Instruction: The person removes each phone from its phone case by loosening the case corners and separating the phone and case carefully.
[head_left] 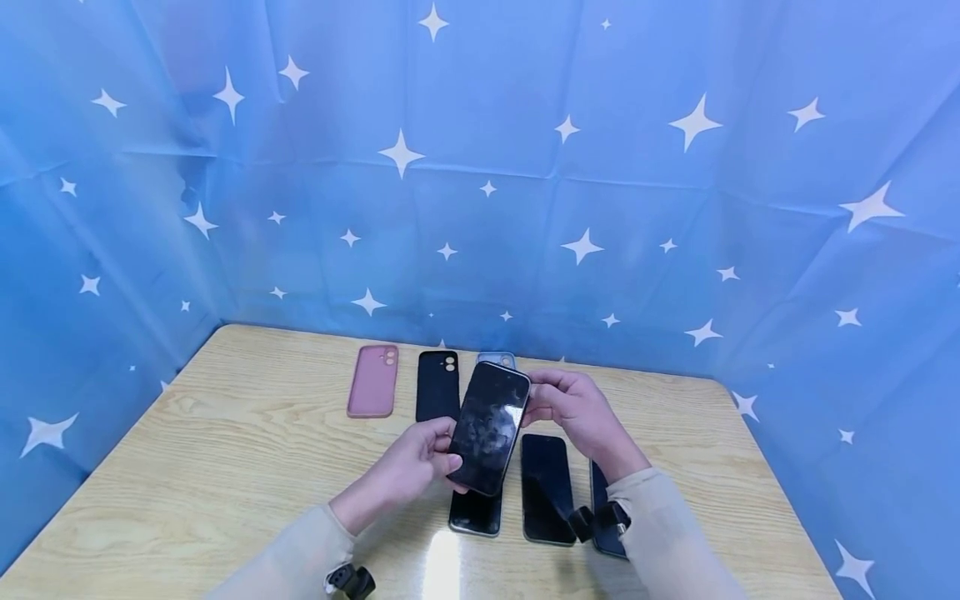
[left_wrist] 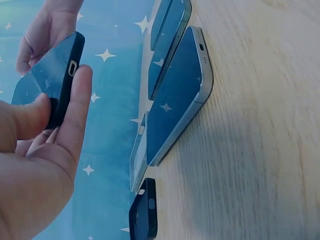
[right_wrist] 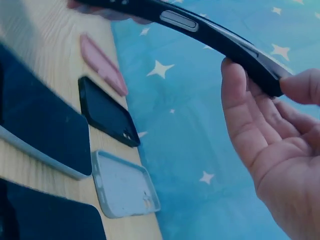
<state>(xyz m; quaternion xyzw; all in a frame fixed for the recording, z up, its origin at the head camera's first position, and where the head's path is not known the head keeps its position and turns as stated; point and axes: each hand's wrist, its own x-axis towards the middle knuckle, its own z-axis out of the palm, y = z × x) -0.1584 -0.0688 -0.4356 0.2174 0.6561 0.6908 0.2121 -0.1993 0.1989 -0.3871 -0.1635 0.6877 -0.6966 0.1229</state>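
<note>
Above the table a phone (head_left: 490, 429) with a black screen is held up tilted by both hands. A black case (right_wrist: 235, 50) wraps its edge; in the right wrist view the silver frame shows above the case toward one corner. My left hand (head_left: 420, 458) grips the lower left end, thumb on the screen side and fingers behind. At the upper right corner my right hand (head_left: 566, 404) pinches the phone and case between thumb and fingers. The back of the phone is hidden in the head view.
At the table's back lie a pink case (head_left: 372, 382), a second black case (head_left: 438, 387) and a light blue case (head_left: 497, 359), partly hidden. Nearer are a phone (head_left: 476, 518) below the held one, another phone (head_left: 546, 492) and a third phone (head_left: 606, 537) under the right wrist.
</note>
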